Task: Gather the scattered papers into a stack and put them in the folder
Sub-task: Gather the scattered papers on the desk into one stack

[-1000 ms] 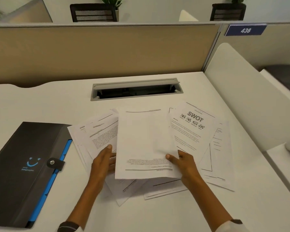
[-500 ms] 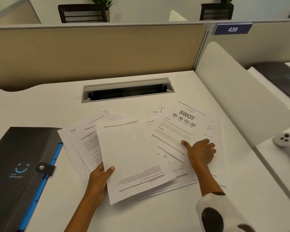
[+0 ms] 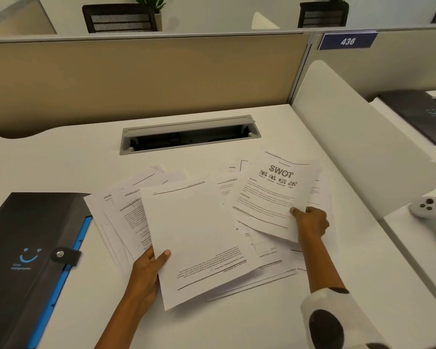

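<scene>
1. The left hand (image 3: pixel 146 275) grips the near-left corner of a mostly blank sheet (image 3: pixel 196 238), thumb on top and fingers underneath, so the hand is closed on the paper.
2. That sheet lies at the middle of the tabletop (image 3: pixel 61 157), tilted, its printed lines upside down along the near edge.
3. The right hand (image 3: pixel 311 221) pinches the near-right corner of the SWOT sheet (image 3: pixel 275 195), thumb on top and the other fingers curled under the page.
4. The SWOT sheet sits toward the right edge of the tabletop, its near corner raised off the sheets below.
5. More papers (image 3: pixel 121 212) fan out to the left from under the blank sheet, and others show beneath and beyond the SWOT sheet; all overlap in a loose spread, not a squared stack.
6. The folder (image 3: pixel 23 243) lies closed at the near-left corner of the tabletop, black with a blue edge, a snap strap and a blue smile mark. The leftmost papers just touch or overlap its right edge.
7. A cable slot (image 3: pixel 189 133) is set in the tabletop near the far edge, well apart from the papers.
8. A white controller (image 3: pixel 431 212) rests on the neighbouring desk, past the white divider (image 3: pixel 358 137) on the right.
9. The right sleeve (image 3: pixel 337 321) is white with dark spots.
</scene>
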The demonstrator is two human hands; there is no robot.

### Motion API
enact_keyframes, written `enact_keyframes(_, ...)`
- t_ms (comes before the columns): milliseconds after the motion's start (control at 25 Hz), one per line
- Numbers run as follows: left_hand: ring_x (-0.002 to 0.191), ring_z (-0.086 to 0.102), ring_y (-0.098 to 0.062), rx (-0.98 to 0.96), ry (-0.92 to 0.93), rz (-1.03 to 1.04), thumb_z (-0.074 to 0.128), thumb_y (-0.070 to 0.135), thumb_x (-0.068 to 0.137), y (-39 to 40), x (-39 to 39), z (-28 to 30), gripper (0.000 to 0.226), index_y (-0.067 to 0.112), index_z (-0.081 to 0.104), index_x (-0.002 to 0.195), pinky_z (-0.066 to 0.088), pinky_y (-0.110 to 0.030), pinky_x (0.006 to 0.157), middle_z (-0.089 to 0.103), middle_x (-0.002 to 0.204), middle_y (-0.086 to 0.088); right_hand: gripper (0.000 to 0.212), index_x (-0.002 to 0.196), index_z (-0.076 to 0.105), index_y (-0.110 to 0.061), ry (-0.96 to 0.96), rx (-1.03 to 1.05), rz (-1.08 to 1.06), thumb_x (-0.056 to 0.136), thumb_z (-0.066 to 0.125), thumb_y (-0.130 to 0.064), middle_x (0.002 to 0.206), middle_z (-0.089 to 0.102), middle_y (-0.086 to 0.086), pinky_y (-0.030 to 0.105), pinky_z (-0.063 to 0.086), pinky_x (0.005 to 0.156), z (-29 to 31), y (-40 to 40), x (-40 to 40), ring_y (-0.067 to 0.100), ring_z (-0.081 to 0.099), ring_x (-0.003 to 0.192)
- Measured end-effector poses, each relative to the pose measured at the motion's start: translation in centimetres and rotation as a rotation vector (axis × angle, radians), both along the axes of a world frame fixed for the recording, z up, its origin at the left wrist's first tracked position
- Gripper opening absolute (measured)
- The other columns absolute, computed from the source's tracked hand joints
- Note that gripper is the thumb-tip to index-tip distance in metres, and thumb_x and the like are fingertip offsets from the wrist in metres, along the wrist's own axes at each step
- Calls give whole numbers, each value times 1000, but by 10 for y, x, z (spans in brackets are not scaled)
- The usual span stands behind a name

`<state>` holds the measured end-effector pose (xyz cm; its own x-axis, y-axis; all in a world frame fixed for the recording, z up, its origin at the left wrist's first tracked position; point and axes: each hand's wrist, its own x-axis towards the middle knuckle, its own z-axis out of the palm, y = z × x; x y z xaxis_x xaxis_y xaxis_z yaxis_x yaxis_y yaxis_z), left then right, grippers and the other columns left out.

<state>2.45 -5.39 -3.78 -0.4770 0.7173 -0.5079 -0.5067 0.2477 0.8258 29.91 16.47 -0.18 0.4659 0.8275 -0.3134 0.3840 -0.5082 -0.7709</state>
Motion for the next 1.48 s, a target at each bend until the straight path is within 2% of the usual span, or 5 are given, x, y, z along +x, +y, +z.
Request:
enact_keyframes(320,87,68,-18,-15,-41,-40,59,8,85,-3,-6,-2,24,25,64,101,57,-29,64,76,90,6,10,84,67,-8,440,175,-53,77,74,-11,110,67,20,42,53,89,17,-7,52,29,65,87)
enact_keyframes(520,92,68,-21,-27,-75,-19,57,12,87,-1,-6,-3,25,19,62,111,59,-33,66,71,104,-1,18,81,67,-3,272,163,335,75,75,-18,95,69,28,44,52,81,-2,-52,4,27,65,82)
enact_keyframes(800,85,72,-22,-43,-116,-16,51,60,78,2,-2,7,38,34,64,101,59,-39,64,76,92,1,15,82,68,-15,90,110,734,80,70,-30,74,67,-5,38,52,70,-13,-101,-58,17,64,69)
enact_keyframes(1120,98,65,-29,-55,8,-32,65,6,80,-1,4,6,28,13,63,106,53,-44,82,68,110,-11,67,127,45,-7,-565,-27,536,77,69,-46,123,50,17,44,41,92,0,-64,-32,35,47,114)
enact_keyframes(1480,94,66,-30,-69,29,25,65,7,81,-11,-9,7,25,14,64,105,55,-41,75,70,105,-10,22,78,66,-9,-219,66,355,74,75,-29,82,69,11,39,51,70,1,-41,-6,30,60,75)
